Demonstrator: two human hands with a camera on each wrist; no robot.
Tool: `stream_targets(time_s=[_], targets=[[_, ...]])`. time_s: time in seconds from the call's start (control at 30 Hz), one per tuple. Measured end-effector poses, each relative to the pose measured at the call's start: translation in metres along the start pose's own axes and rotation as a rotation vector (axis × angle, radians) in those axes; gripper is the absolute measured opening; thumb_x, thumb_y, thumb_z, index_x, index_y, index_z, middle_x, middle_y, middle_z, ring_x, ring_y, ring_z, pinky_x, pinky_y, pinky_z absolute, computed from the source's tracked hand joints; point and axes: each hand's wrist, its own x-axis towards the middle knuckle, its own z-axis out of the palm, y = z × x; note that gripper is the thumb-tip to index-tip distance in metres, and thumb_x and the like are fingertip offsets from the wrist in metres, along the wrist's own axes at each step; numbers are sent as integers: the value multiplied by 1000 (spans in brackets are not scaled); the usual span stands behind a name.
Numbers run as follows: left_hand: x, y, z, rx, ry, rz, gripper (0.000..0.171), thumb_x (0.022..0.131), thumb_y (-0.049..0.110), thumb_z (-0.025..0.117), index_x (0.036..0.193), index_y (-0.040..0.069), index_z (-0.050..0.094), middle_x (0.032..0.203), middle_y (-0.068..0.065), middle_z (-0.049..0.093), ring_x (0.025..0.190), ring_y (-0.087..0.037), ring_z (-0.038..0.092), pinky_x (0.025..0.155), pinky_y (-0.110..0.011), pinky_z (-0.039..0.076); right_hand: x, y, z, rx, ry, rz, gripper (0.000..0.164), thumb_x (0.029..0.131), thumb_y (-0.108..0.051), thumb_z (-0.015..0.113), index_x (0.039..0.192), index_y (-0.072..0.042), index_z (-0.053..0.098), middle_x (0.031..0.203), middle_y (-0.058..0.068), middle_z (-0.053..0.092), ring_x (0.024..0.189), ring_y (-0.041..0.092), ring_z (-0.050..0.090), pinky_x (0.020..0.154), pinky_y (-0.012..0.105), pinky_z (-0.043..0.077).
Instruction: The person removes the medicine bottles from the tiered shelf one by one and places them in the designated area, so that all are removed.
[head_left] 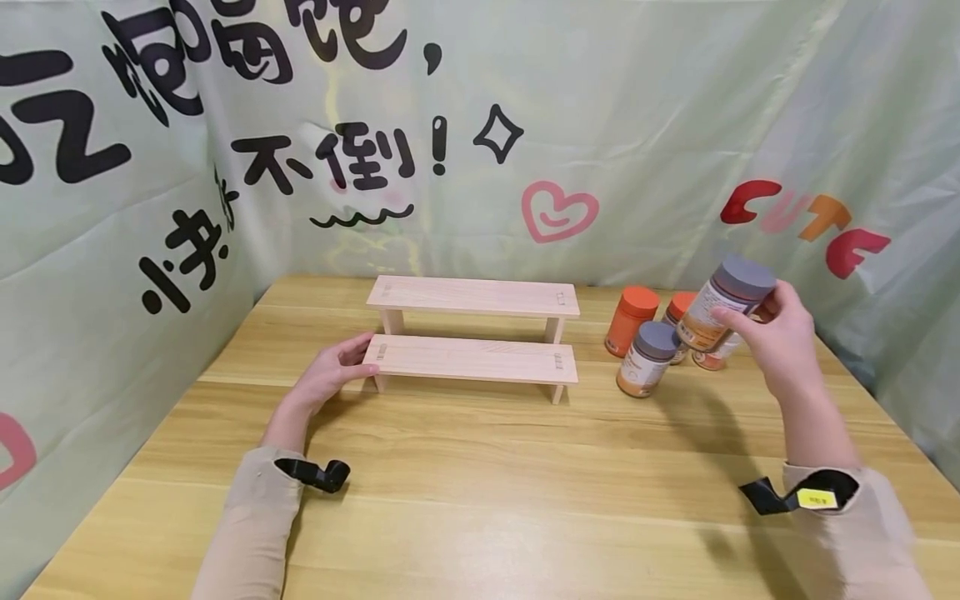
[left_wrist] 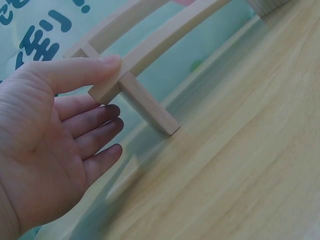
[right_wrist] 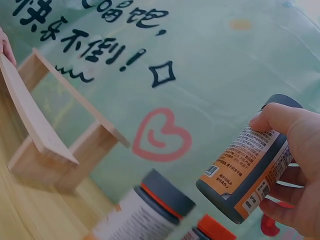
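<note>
At the left end of a two-step wooden rack (head_left: pixel 472 360), my left hand (head_left: pixel 336 367) pinches the lower board's corner, thumb laid on its edge and index finger beneath. The other left fingers spread loosely below the board in the left wrist view. My right hand (head_left: pixel 780 333) grips a grey-lidded supplement bottle (head_left: pixel 722 308) with a white and orange label, raised and tilted above the tabletop. In the right wrist view this bottle (right_wrist: pixel 250 165) has its thumb side near the lid. Just below and left of it stands another grey-lidded bottle (head_left: pixel 645 362).
An orange bottle (head_left: pixel 632 323) stands right of the rack. Behind the held bottle, an orange-capped bottle (head_left: pixel 681 305) and one more bottle (head_left: pixel 708 360) are partly hidden. A printed cloth (head_left: pixel 637 125) hangs behind and beside the wooden table (head_left: pixel 480 492).
</note>
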Motion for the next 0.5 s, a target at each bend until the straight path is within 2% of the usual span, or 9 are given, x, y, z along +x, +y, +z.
stream_targets(time_s=[0.17, 0.37, 0.43, 0.5], targets=[[1, 1, 0, -13, 0, -7, 69, 87, 8, 64, 144, -4, 26, 145, -24, 29, 130, -37, 32, 106, -47, 25, -3, 13, -12, -27, 12, 52, 47, 88, -23, 64, 127, -22, 38, 108, -14, 45, 98, 5, 42, 70, 4, 38], [0, 2, 1, -4, 0, -2, 70, 87, 8, 63, 144, -5, 24, 146, -24, 28, 130, -38, 32, 107, -48, 25, -9, 31, -18, -106, -9, 75, 65, 88, -30, 63, 139, -6, 30, 107, -15, 42, 98, 6, 41, 69, 4, 36], [0, 2, 1, 0, -4, 1, 70, 87, 8, 64, 143, -5, 24, 146, -24, 28, 130, -38, 32, 107, -48, 25, -11, 37, -18, -113, -17, 60, 64, 88, -28, 64, 138, -4, 31, 104, -17, 42, 95, 3, 41, 68, 5, 36], [0, 2, 1, 6, -6, 3, 70, 87, 9, 64, 144, -6, 24, 145, -25, 28, 130, -39, 32, 107, -48, 25, -12, 43, -18, -95, -28, 39, 56, 88, -24, 64, 134, -8, 36, 102, -18, 43, 91, 0, 42, 67, 5, 37]])
